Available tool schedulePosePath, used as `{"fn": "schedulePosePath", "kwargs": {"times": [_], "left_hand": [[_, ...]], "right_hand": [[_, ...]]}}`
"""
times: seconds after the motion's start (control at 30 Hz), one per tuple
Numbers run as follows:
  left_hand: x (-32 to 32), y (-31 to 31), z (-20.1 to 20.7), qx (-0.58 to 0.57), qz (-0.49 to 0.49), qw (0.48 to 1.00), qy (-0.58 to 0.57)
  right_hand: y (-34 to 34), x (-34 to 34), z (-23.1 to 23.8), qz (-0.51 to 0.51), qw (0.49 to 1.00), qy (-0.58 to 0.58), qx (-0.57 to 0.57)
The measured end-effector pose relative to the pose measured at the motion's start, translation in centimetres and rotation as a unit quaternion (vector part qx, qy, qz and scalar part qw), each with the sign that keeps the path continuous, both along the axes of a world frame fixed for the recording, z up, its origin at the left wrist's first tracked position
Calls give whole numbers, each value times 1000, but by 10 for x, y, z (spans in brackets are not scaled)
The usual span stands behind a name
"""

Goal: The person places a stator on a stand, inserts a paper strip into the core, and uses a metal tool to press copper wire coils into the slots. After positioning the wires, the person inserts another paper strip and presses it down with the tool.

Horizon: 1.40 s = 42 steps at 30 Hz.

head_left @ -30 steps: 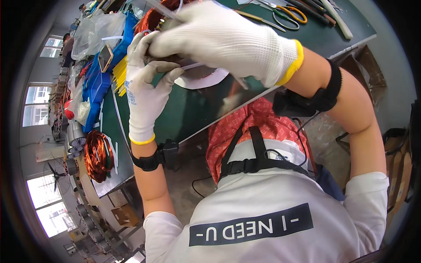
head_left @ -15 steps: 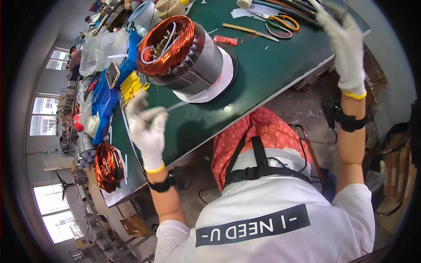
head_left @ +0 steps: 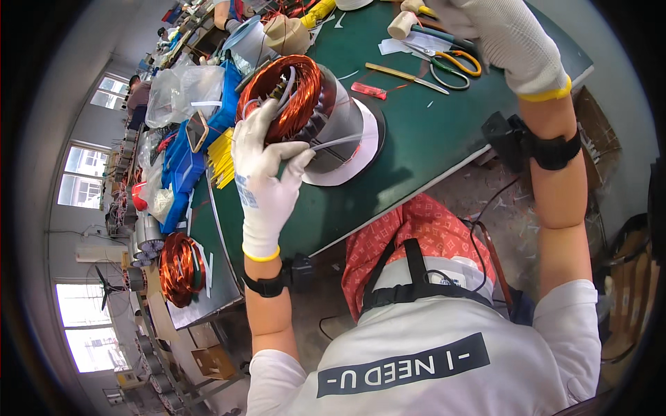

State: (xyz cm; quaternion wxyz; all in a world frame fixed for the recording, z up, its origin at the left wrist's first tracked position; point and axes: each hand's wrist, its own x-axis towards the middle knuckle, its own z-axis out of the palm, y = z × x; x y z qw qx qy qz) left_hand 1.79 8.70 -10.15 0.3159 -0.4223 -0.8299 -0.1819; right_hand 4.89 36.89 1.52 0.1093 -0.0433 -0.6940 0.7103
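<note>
My left hand, in a white glove, pinches a thin translucent strip between thumb and forefinger. Its other fingers lie against the copper winding of a motor stator. The stator lies tilted on the green table, a band of white paper around its lower end. Pale sleeves loop inside the winding, partly behind my fingers. My right hand, also gloved, is over the tools at the far right. Its fingers are smeared by motion, beside a mallet and above orange-and-green-handled scissors.
A yellow-handled blade and a red cutter lie right of the stator. Yellow strips, blue bins and a phone are to the left. A loose copper coil sits nearer. A person's arm shows at the back.
My left hand has moved up and right, from beside the stator onto its winding, with the strip. My right hand has moved inward over the tools. The head view has shifted slightly.
</note>
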Motion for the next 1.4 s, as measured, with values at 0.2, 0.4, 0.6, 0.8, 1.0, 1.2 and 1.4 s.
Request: {"fn": "schedulePosePath", "kwargs": {"times": [0.2, 0.4, 0.6, 0.8, 1.0, 1.2, 1.4], "left_hand": [[-21, -28, -5, 63, -20, 993, -95], [10, -38, -26, 199, 68, 977, -43], [64, 3, -31, -96, -16, 995, -37], [-30, -33, 29, -84, -28, 987, -133], [-20, -17, 10, -48, -14, 998, -37], [-12, 9, -7, 11, 26, 997, 72], [-5, 22, -16, 13, 74, 993, 95]], "right_hand": [[34, -25, -83, 57, 992, 39, 106], [43, 6, -135, -16, 956, 155, 248], [7, 34, -141, 39, 987, 73, 135], [-65, -17, -124, 76, 955, 149, 244], [-92, -30, -133, 66, 951, 80, 291], [-76, -45, -123, 98, 954, 134, 250], [-62, -54, -118, 217, 911, 184, 298]]}}
